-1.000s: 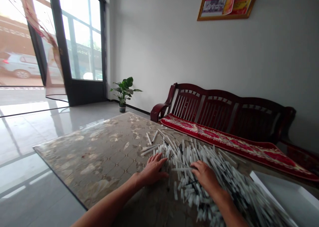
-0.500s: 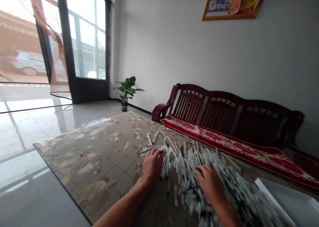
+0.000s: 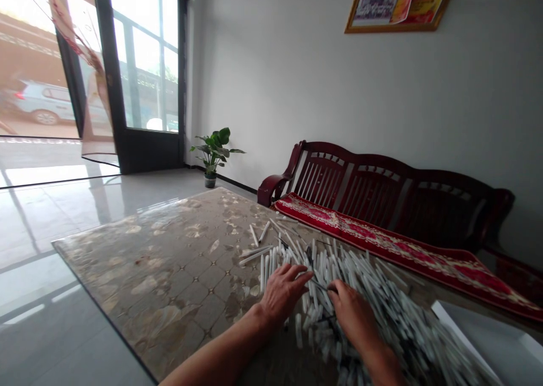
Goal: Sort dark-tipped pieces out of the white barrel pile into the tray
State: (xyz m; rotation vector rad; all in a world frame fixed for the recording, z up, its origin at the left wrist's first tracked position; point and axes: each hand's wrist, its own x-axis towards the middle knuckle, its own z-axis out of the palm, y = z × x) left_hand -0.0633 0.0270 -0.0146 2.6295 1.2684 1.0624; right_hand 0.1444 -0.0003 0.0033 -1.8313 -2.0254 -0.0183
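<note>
A big heap of slim whitish tubes like pen barrels (image 3: 382, 295), some with dark parts, lies on the patterned tabletop (image 3: 182, 284). My right hand (image 3: 354, 315) is over the heap, its thumb and fingers pinched on one thin pen barrel (image 3: 319, 285) that points left. Reaching in from the left, my left hand (image 3: 284, 293) has its fingers apart and slightly bent, their tips by the far end of that barrel. Whether they touch it I cannot tell. Several barrels stand side by side in a row (image 3: 267, 264) just beyond my left hand, which partly covers them.
A white open tray (image 3: 487, 341) sits at the right, beside the heap. Behind the table is a dark red wooden bench (image 3: 373, 188) with a red patterned runner (image 3: 382, 244). Farther off are a potted plant (image 3: 211, 180) and a glass door (image 3: 144, 131).
My left hand has moved right, from the row of barrels toward the barrel in my right hand. My right hand has shifted slightly left, still pinching it.
</note>
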